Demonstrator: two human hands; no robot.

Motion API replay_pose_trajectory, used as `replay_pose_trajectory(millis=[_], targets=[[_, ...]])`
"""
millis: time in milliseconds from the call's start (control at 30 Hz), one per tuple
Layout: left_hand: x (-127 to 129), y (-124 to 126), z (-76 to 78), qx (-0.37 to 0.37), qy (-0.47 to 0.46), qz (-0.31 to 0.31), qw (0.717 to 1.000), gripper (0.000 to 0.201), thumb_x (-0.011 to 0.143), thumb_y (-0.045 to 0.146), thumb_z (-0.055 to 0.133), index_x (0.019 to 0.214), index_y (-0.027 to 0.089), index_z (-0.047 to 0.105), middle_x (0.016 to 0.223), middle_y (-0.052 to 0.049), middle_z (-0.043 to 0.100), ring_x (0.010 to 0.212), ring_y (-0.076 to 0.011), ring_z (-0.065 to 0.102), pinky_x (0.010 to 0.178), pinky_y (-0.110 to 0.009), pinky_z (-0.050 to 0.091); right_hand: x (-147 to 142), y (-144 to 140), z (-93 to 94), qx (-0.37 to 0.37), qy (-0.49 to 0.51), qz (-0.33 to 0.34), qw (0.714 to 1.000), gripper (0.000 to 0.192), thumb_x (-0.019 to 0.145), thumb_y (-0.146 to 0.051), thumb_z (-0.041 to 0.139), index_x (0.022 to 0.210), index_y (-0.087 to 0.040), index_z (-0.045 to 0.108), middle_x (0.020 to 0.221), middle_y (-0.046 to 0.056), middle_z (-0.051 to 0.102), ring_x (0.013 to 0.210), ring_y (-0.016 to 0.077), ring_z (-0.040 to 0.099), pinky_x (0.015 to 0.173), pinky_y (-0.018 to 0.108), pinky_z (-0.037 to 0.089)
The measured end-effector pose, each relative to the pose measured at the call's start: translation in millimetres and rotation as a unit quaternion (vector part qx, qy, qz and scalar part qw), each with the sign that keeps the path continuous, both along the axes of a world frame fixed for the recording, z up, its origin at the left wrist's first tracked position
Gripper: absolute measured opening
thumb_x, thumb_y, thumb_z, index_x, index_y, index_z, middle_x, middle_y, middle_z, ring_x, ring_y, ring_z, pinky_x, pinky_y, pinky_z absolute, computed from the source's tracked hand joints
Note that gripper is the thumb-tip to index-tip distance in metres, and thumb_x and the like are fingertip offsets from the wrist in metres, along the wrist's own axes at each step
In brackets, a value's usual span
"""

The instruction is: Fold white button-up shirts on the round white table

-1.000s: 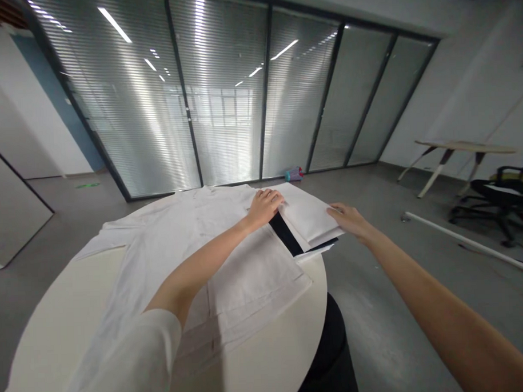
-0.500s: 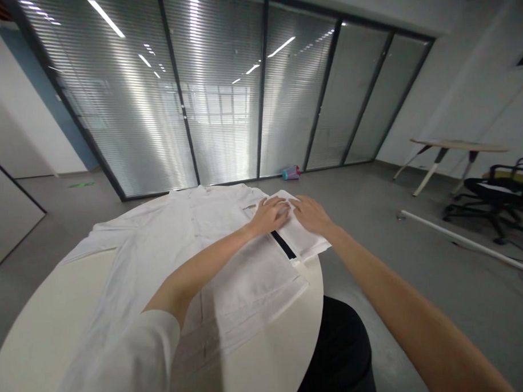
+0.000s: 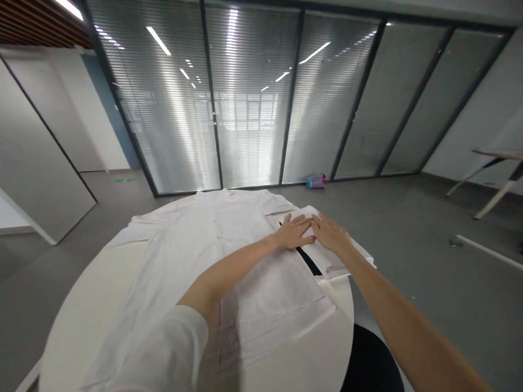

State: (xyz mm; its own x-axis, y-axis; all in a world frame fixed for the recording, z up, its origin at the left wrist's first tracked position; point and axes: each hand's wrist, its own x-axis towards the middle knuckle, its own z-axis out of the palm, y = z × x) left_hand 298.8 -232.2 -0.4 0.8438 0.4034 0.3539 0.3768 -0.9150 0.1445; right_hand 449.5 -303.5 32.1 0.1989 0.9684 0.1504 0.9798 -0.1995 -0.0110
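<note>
White cloth fills the middle of the frame: a long white garment lies spread flat on a round white table, its collar toward the upper centre and its hem toward the lower centre. Right of centre, the left hand and the right hand lie side by side, palms down and fingers stretched flat, gripping nothing; both press on a folded white sleeve at the garment's right edge, which reaches past the table rim. A narrow dark strip shows just below the hands, between the folded part and the garment body.

Counted: 1 garment, 1 round table, 2 hands. No brand, label or writing can be read on the cloth.

Farther out, a small blue and pink object lies on the grey floor by the glass wall with blinds, and 1 other table stands at the right edge.
</note>
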Motion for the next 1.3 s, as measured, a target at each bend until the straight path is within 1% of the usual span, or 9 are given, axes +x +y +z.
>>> replay_pose_trajectory(millis=[233, 400, 533, 633, 733, 833, 1067, 1200, 1300], targets=[[-50, 9, 4.1, -0.004, -0.041, -0.003, 0.999, 0.051, 0.100, 0.047, 0.044, 0.144, 0.020, 0.048, 0.152, -0.008, 0.047, 0.142, -0.0178, 0.040, 0.120, -0.034, 0.027, 1, 1, -2.7, -0.015, -0.006, 0.012, 1.000, 0.060, 0.102, -0.046, 0.019, 0.153, -0.020, 0.039, 0.160, 0.015, 0.032, 0.137, 0.0370, 0.044, 0.107, 0.056, 0.039], [-207, 42, 6.6, -0.045, -0.030, 0.222, 0.974, 0.032, 0.090, 0.026, 0.058, 0.119, 0.020, 0.068, 0.126, -0.008, 0.067, 0.119, -0.0208, 0.060, 0.106, -0.032, 0.042, -7, 7, 22.4, -0.047, -0.028, -0.004, 0.999, 0.053, 0.099, -0.044, 0.035, 0.142, -0.020, 0.054, 0.151, 0.017, 0.046, 0.127, 0.0393, 0.053, 0.099, 0.061, 0.042], [-344, 46, 7.8, -0.074, -0.021, 0.414, 0.907, 0.027, 0.085, 0.026, 0.059, 0.106, 0.017, 0.074, 0.117, -0.013, 0.070, 0.113, -0.0289, 0.061, 0.101, -0.037, 0.042, -51, 32, 48.5, -0.004, -0.057, 0.014, 0.998, 0.031, 0.088, -0.028, 0.054, 0.106, -0.012, 0.074, 0.123, 0.023, 0.066, 0.125, 0.0432, 0.053, 0.099, 0.061, 0.039], [-420, 32, 8.9, -0.091, -0.023, 0.518, 0.850, 0.030, 0.083, 0.028, 0.062, 0.110, 0.019, 0.073, 0.123, -0.012, 0.068, 0.119, -0.0303, 0.056, 0.100, -0.035, 0.041, -112, 54, 51.8, 0.036, 0.133, 0.083, 0.987, 0.028, 0.091, -0.029, 0.052, 0.103, -0.015, 0.074, 0.113, 0.018, 0.071, 0.112, 0.0337, 0.063, 0.094, 0.046, 0.048], [-473, 15, 7.8, -0.112, -0.035, 0.589, 0.800, 0.032, 0.084, 0.033, 0.064, 0.112, 0.020, 0.072, 0.126, -0.012, 0.067, 0.121, -0.0307, 0.055, 0.097, -0.033, 0.041, -179, 68, 35.9, -0.066, 0.430, 0.159, 0.886, 0.029, 0.095, -0.033, 0.050, 0.104, -0.014, 0.070, 0.108, 0.015, 0.074, 0.087, 0.0223, 0.072, 0.075, 0.031, 0.055], [-511, 3, 4.4, -0.140, -0.061, 0.629, 0.762, 0.029, 0.084, 0.038, 0.065, 0.106, 0.020, 0.073, 0.119, -0.012, 0.070, 0.115, -0.0297, 0.060, 0.091, -0.030, 0.043, -228, 74, 6.8, -0.108, 0.532, 0.203, 0.815, 0.028, 0.097, -0.035, 0.052, 0.106, -0.014, 0.066, 0.103, 0.015, 0.075, 0.071, 0.0166, 0.071, 0.062, 0.025, 0.054], [-576, -19, -5.5, -0.210, -0.189, 0.696, 0.660, 0.031, 0.079, 0.025, 0.068, 0.107, 0.010, 0.070, 0.092, -0.011, 0.074, 0.100, -0.0281, 0.066, 0.076, -0.028, 0.049, -253, 84, -58.2, 0.014, 0.398, 0.309, 0.864, 0.024, 0.094, -0.025, 0.051, 0.109, -0.017, 0.069, 0.089, 0.005, 0.074, 0.075, 0.0148, 0.067, 0.074, 0.026, 0.051], [-590, -45, -16.3, -0.296, -0.252, 0.682, 0.619, 0.035, 0.074, 0.026, 0.078, 0.102, 0.006, 0.070, 0.074, -0.007, 0.071, 0.077, -0.0242, 0.068, 0.066, -0.029, 0.053, -251, 85, -71.0, 0.061, 0.322, 0.349, 0.878, 0.026, 0.095, -0.028, 0.049, 0.107, -0.019, 0.070, 0.096, 0.006, 0.071, 0.084, 0.0173, 0.065, 0.078, 0.028, 0.048], [-586, -57, -21.4, -0.332, -0.288, 0.659, 0.611, 0.032, 0.086, 0.032, 0.072, 0.108, 0.009, 0.067, 0.092, -0.008, 0.071, 0.082, -0.0200, 0.068, 0.072, -0.032, 0.057, -253, 82, -71.6, 0.069, 0.281, 0.352, 0.890, 0.027, 0.095, -0.028, 0.049, 0.106, -0.020, 0.071, 0.097, 0.006, 0.068, 0.083, 0.0173, 0.063, 0.075, 0.027, 0.046]])
